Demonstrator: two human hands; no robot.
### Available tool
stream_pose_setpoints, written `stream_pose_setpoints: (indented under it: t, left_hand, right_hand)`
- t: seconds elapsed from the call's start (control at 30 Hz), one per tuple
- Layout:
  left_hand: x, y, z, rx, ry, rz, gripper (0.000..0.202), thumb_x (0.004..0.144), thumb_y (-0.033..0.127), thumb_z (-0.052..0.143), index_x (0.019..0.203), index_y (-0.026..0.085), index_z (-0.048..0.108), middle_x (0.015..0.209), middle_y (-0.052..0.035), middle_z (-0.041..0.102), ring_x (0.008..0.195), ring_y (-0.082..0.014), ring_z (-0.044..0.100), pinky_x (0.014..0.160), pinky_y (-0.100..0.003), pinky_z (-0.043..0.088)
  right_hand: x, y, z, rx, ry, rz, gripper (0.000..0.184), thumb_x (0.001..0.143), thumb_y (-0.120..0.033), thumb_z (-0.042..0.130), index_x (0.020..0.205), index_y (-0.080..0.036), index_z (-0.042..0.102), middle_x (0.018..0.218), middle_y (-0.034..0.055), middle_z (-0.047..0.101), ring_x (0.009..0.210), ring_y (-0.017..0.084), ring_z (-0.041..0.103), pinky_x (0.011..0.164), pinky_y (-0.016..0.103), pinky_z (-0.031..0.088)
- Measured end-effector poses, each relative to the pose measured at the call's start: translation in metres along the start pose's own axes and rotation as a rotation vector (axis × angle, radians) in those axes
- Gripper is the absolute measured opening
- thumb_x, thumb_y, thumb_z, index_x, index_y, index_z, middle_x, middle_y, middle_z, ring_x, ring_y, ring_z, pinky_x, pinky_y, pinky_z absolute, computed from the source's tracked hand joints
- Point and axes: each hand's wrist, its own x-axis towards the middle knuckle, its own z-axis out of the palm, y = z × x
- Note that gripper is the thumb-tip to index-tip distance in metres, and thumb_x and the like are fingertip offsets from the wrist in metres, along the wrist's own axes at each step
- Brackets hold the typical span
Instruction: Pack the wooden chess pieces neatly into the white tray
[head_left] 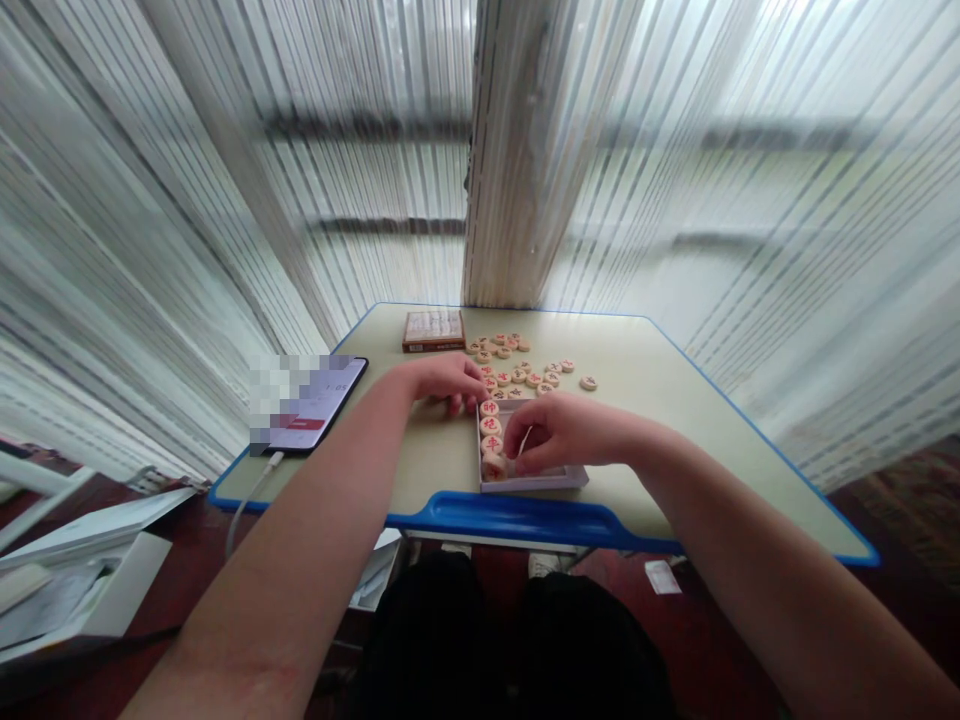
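honestly the widest way through is right of the pale box (534, 485): bare tabletop (705, 430) out to the table edge, though the right arm (697, 500) hangs over the near part. dropping in from above the box is rough, since the right hand (559, 430) covers its middle and a row of pieces (490, 425) lines its left wall. the left hand (454, 378) plugs the far left corner. beyond the box it's loose pieces (533, 380) with narrow gaps, plus a brown box (433, 332) back left. left of the box there's a bare strip before the phone (330, 400), but the left arm (322, 520) cuts across.
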Motion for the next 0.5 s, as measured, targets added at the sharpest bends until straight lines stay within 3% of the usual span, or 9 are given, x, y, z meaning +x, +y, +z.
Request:
stream_pose_setpoints:
  t: [0.17, 0.37, 0.5]
  left_hand:
    - [-0.001, 0.001, 0.0, -0.009, -0.006, 0.009, 0.02, 0.064, 0.033, 0.065, 0.073, 0.014, 0.064, 0.064, -0.0004, 0.065, 0.045, -0.0071, 0.054, 0.039, -0.018, 0.025]
    - [-0.001, 0.003, -0.001, -0.003, -0.019, -0.003, 0.02, 0.063, 0.033, 0.065, 0.07, 0.014, 0.063, 0.064, -0.0003, 0.064, 0.045, -0.0071, 0.054, 0.038, -0.018, 0.023]
    - [-0.002, 0.004, 0.0, -0.012, -0.022, -0.008, 0.02, 0.063, 0.032, 0.065, 0.073, 0.015, 0.064, 0.064, 0.0004, 0.065, 0.044, -0.0079, 0.055, 0.038, -0.019, 0.022]
  right_hand:
    - [0.001, 0.0, 0.002, -0.063, 0.025, 0.019, 0.014, 0.072, -0.026, 0.064, 0.08, -0.015, 0.068, 0.067, -0.0005, 0.064, 0.058, 0.009, 0.054, 0.055, 0.021, 0.039]
    - [-0.002, -0.013, 0.008, -0.218, 0.093, -0.142, 0.017, 0.074, -0.028, 0.064, 0.085, -0.016, 0.069, 0.063, -0.0018, 0.059, 0.055, 0.007, 0.048, 0.054, 0.021, 0.035]
    - [-0.001, -0.02, 0.013, -0.316, 0.083, -0.131, 0.015, 0.075, -0.029, 0.062, 0.079, -0.017, 0.072, 0.059, -0.0018, 0.059, 0.051, 0.007, 0.045, 0.053, 0.021, 0.034]
